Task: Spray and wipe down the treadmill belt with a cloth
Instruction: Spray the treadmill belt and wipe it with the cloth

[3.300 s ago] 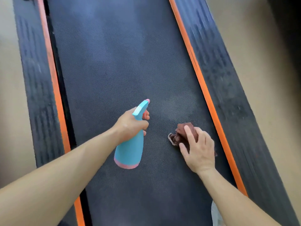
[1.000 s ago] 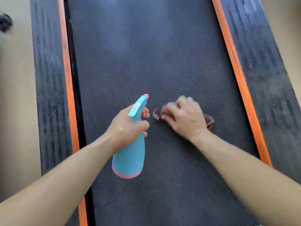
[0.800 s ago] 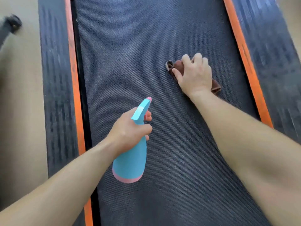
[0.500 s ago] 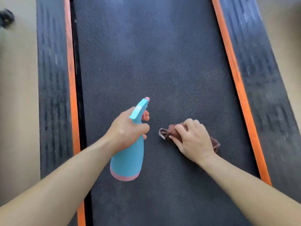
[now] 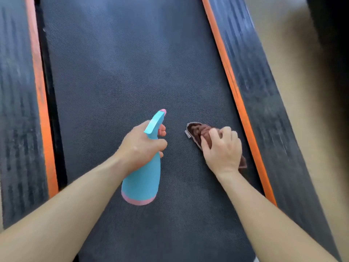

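The dark textured treadmill belt [image 5: 120, 72] fills the middle of the head view. My left hand [image 5: 140, 146] grips the neck of a light blue spray bottle [image 5: 142, 178] with a pink base and pink nozzle tip, held above the belt with the nozzle pointing away from me. My right hand [image 5: 222, 150] presses a bunched brown cloth [image 5: 196, 131] onto the belt near its right edge. Most of the cloth is hidden under my fingers.
Orange strips [image 5: 238, 99] run along both sides of the belt, with black ribbed side rails [image 5: 268, 103] outside them. A second orange strip [image 5: 40, 95] and rail [image 5: 17, 110] lie on the left. Beige floor [image 5: 294, 53] lies beyond the right rail.
My right hand has slid the cloth to the right, toward the right orange strip, after a stroke far up the belt and back. My left hand keeps the bottle in about the same place.
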A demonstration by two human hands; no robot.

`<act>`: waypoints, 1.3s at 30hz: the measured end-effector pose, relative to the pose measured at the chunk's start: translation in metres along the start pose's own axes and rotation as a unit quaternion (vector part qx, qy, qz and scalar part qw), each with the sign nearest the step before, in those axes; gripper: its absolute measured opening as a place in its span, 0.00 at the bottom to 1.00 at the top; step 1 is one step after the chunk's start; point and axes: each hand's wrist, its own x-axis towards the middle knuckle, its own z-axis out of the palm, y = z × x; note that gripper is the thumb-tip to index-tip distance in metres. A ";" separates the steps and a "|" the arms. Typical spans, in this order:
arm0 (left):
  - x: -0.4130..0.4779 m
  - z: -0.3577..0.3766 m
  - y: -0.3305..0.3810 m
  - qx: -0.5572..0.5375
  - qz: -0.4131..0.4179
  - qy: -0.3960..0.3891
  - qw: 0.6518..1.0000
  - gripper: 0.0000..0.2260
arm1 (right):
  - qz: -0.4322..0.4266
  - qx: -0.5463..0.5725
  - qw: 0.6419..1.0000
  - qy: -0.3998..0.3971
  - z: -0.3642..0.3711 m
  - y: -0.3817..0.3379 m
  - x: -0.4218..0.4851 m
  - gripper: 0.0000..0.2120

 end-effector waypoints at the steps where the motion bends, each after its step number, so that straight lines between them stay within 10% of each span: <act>1: 0.001 0.003 0.004 -0.006 0.004 -0.003 1.000 0.22 | -0.015 -0.022 1.000 -0.002 -0.006 0.012 -0.017 0.13; 15: 0.013 0.003 0.001 0.009 -0.013 0.032 0.999 0.17 | 0.014 -0.177 0.980 0.091 0.050 -0.007 0.195 0.07; 26: -0.001 0.001 0.008 0.003 -0.011 0.005 1.000 0.22 | -0.023 -0.133 0.991 0.013 -0.006 0.034 0.042 0.12; 39: -0.005 -0.010 -0.017 0.022 -0.028 0.045 0.998 0.20 | 0.000 -0.117 0.993 0.035 0.025 -0.007 0.163 0.09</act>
